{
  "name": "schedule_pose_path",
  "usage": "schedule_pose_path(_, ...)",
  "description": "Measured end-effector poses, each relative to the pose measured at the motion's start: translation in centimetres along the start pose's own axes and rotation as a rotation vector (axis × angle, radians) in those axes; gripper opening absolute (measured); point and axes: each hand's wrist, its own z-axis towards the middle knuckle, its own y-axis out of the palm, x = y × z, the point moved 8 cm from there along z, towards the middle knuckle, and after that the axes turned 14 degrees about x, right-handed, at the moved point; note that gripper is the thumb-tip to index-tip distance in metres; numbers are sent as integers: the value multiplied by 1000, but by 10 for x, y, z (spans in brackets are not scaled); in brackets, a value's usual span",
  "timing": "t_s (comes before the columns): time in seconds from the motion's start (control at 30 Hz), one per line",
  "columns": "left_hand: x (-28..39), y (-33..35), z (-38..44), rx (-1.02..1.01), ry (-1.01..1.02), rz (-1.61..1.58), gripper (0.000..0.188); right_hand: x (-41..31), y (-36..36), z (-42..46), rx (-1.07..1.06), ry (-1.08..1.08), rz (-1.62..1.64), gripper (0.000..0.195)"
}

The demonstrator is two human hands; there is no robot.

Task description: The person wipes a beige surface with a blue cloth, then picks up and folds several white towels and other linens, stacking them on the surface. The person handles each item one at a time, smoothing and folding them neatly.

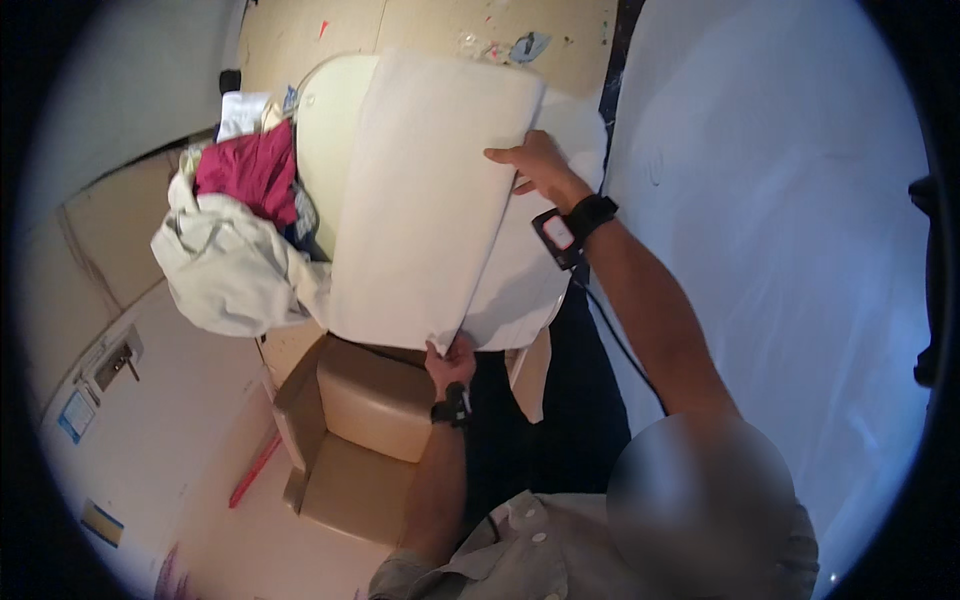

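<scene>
A white cloth (435, 195) lies folded over on a cream, round-cornered tabletop (322, 135). More white fabric, a lower layer, extends to the right of the fold. My left hand (451, 364) pinches the cloth's near corner, which sticks up a little between thumb and fingers. Farther up, my right hand (541, 166) grips the right edge of the folded layer. Its thumb rests on top, and its fingers are partly hidden at the edge.
Left of the tabletop is a heap of clothes with a magenta garment (251, 172) and an off-white garment (225, 262). A tan padded chair (367, 442) stands below. A broad white surface (765, 225) fills the right. Scraps (530, 46) lie on the wooden surface behind.
</scene>
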Motion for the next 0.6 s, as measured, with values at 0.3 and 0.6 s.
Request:
schedule_pose_path(0.3, -22, -33, 40, 39, -263, -425, 39, 36, 21, -20, -52, -5, 206, 49)
schedule_pose_path(0.6, 49, -42, 68, -119, -222, -294, 29, 23, -1, 5, 32, -3, 337, 33)
